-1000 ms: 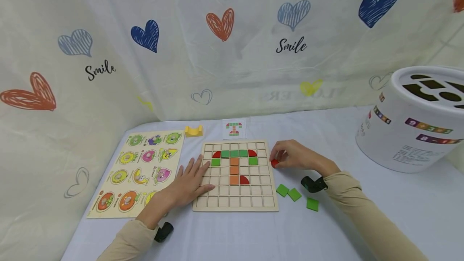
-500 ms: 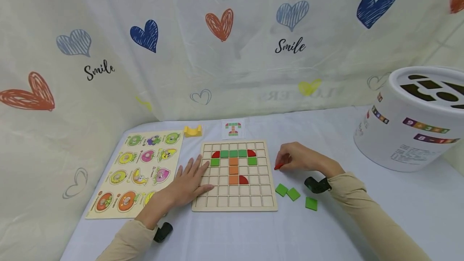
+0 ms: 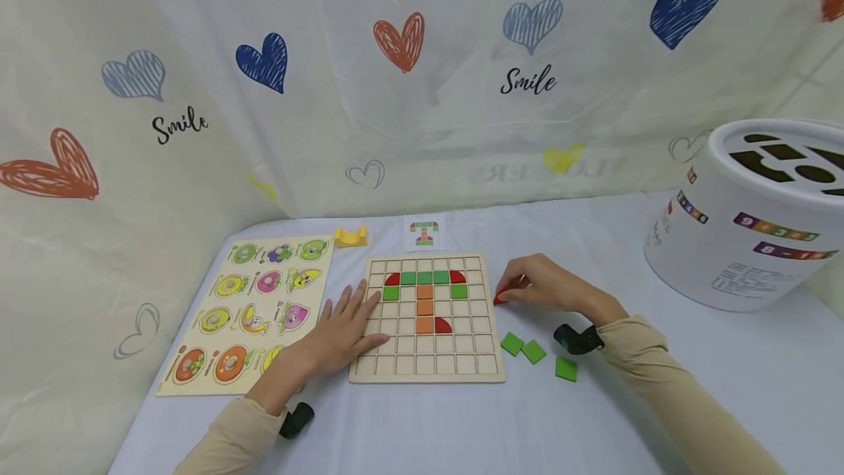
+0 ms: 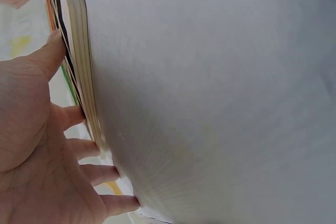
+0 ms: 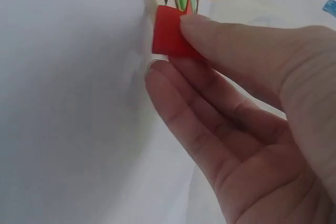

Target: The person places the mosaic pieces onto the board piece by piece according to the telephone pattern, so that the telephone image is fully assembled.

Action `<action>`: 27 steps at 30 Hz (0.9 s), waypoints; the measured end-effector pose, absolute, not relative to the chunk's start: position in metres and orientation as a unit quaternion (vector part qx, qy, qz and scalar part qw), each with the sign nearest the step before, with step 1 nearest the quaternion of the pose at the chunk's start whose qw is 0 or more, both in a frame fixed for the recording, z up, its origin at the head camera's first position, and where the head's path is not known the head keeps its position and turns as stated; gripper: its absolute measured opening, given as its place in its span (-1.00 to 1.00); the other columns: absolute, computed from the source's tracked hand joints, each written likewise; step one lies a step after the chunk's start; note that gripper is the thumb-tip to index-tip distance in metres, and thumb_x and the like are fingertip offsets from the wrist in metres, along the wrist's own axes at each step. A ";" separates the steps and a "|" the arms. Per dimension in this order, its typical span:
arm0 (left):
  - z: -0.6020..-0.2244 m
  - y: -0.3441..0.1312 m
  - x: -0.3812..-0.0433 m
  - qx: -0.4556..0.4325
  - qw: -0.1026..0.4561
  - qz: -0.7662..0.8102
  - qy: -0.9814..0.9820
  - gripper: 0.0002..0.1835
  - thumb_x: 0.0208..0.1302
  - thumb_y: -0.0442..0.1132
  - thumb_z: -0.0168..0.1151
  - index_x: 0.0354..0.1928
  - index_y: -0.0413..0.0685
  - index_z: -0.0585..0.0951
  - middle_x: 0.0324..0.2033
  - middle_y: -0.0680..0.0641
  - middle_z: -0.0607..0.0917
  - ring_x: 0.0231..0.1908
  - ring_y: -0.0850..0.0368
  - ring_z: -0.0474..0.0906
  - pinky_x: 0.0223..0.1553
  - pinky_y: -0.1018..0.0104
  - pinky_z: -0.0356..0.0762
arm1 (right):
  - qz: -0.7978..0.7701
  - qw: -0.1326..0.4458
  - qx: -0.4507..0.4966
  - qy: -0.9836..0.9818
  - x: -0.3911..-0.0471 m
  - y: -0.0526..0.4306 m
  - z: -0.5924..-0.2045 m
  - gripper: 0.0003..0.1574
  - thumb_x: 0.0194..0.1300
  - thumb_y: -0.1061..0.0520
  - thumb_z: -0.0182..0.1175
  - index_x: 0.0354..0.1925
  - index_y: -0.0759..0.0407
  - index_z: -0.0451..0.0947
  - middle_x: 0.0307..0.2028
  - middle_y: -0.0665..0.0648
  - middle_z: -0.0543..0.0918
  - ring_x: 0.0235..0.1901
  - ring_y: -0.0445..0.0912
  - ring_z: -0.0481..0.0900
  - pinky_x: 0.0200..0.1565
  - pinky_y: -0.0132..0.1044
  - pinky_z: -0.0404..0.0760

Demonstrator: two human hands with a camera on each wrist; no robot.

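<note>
My right hand (image 3: 537, 284) pinches a red tile (image 5: 170, 31) between thumb and fingers, just off the right edge of the wooden grid board (image 3: 464, 365). Spread out, the fingers of my left hand (image 3: 343, 332) rest at the board's left edge; the left wrist view shows the thumb (image 4: 48, 56) touching that edge. Green tiles (image 3: 425, 278) form a row across the board, with a red quarter-round tile (image 3: 393, 279) at one end and another at the other. Below runs a column of orange tiles (image 3: 425, 307), with one red quarter-round tile (image 3: 442, 325) beside its foot.
Three loose green tiles (image 3: 512, 344) lie right of the board. Behind it are a pattern card (image 3: 412, 244) and a yellow block (image 3: 352, 237). A fruit puzzle board (image 3: 247, 343) lies at left. A white bucket (image 3: 686, 270) with a slotted lid stands at right.
My right hand drew slightly away to the right of the board, then came back toward its edge, and the red tile turned in its fingers. The left hand stays in place.
</note>
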State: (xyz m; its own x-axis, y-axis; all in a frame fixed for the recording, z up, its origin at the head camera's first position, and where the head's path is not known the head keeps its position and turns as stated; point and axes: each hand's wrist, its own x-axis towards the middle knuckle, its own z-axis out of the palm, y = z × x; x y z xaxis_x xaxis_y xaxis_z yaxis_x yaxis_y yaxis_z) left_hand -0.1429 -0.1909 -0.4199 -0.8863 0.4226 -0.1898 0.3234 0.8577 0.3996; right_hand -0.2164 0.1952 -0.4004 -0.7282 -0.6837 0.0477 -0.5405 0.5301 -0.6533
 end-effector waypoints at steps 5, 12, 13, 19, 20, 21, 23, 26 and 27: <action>-0.418 -0.192 -0.144 0.194 0.139 0.177 0.955 -0.13 0.59 0.18 0.07 0.67 -0.16 0.04 0.66 -0.28 -0.17 0.62 -0.35 -0.34 0.51 -0.43 -0.37 | -0.351 0.085 -0.405 0.840 -0.212 0.170 -0.394 -0.84 0.29 0.34 0.43 -0.14 0.25 0.79 -0.22 0.04 0.75 -0.20 -0.13 0.71 -0.10 -0.28 0.74; -0.420 -0.192 -0.145 0.194 0.139 0.179 0.955 -0.12 0.59 0.20 0.06 0.67 -0.16 0.04 0.66 -0.29 -0.16 0.62 -0.36 -0.32 0.50 -0.44 -0.35 | -0.369 0.101 -0.442 0.811 -0.203 0.118 -0.390 -0.84 0.34 0.35 0.40 -0.11 0.25 0.78 -0.24 0.01 0.69 -0.19 -0.17 0.69 -0.08 -0.33 0.73; -0.420 -0.192 -0.145 0.194 0.139 0.177 0.955 -0.12 0.59 0.20 0.06 0.67 -0.16 0.04 0.66 -0.28 -0.16 0.62 -0.36 -0.32 0.51 -0.44 -0.35 | -0.373 0.104 -0.445 0.807 -0.202 0.111 -0.391 -0.85 0.33 0.36 0.40 -0.12 0.26 0.78 -0.24 0.01 0.68 -0.19 -0.17 0.69 -0.08 -0.33 0.73; -0.419 -0.192 -0.145 0.190 0.139 0.170 0.957 -0.12 0.58 0.22 0.05 0.68 -0.11 0.04 0.67 -0.25 -0.16 0.63 -0.32 -0.33 0.51 -0.42 -0.35 | -0.391 0.095 -0.446 0.799 -0.201 0.077 -0.403 -0.87 0.31 0.35 0.43 -0.17 0.22 0.78 -0.26 0.00 0.72 -0.21 -0.24 0.69 -0.10 -0.39 0.71; -0.419 -0.192 -0.145 0.190 0.140 0.171 0.957 -0.12 0.58 0.22 0.06 0.68 -0.11 0.05 0.67 -0.25 -0.15 0.63 -0.33 -0.32 0.51 -0.42 -0.35 | -0.394 0.089 -0.445 0.799 -0.201 0.073 -0.406 -0.88 0.30 0.34 0.44 -0.18 0.22 0.78 -0.26 0.00 0.73 -0.22 -0.25 0.69 -0.11 -0.39 0.70; -0.418 -0.192 -0.145 0.190 0.139 0.171 0.957 -0.12 0.58 0.22 0.06 0.67 -0.12 0.05 0.67 -0.26 -0.15 0.63 -0.33 -0.32 0.51 -0.43 -0.35 | -0.396 0.086 -0.443 0.800 -0.200 0.070 -0.408 -0.88 0.29 0.34 0.45 -0.19 0.23 0.79 -0.26 0.00 0.74 -0.23 -0.25 0.68 -0.11 -0.39 0.70; -0.418 -0.191 -0.145 0.191 0.139 0.172 0.956 -0.12 0.58 0.21 0.07 0.67 -0.13 0.06 0.66 -0.27 -0.14 0.63 -0.34 -0.32 0.51 -0.44 -0.35 | -0.398 0.079 -0.437 0.803 -0.199 0.065 -0.411 -0.88 0.28 0.33 0.46 -0.19 0.24 0.79 -0.27 0.01 0.75 -0.23 -0.25 0.67 -0.12 -0.38 0.69; -0.419 -0.191 -0.145 0.193 0.141 0.173 0.955 -0.13 0.59 0.19 0.07 0.67 -0.14 0.05 0.66 -0.28 -0.15 0.63 -0.34 -0.32 0.50 -0.44 -0.35 | -0.392 0.068 -0.435 0.808 -0.198 0.058 -0.414 -0.89 0.28 0.33 0.46 -0.19 0.25 0.80 -0.27 0.03 0.77 -0.22 -0.24 0.66 -0.12 -0.40 0.67; -0.419 -0.192 -0.145 0.193 0.141 0.174 0.955 -0.13 0.59 0.18 0.07 0.67 -0.15 0.06 0.66 -0.29 -0.15 0.62 -0.35 -0.32 0.50 -0.45 -0.34 | -0.388 0.066 -0.434 0.810 -0.197 0.057 -0.415 -0.89 0.28 0.33 0.46 -0.19 0.25 0.81 -0.26 0.03 0.77 -0.22 -0.24 0.66 -0.12 -0.41 0.66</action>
State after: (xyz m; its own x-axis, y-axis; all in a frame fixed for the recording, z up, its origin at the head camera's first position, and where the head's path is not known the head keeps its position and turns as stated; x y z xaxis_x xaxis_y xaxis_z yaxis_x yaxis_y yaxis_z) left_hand -0.1451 -0.1916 -0.4190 -0.8855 0.4187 -0.2013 0.3205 0.8643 0.3877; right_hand -0.1969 0.0568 -0.4145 -0.6139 -0.7553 0.2296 -0.6521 0.3213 -0.6867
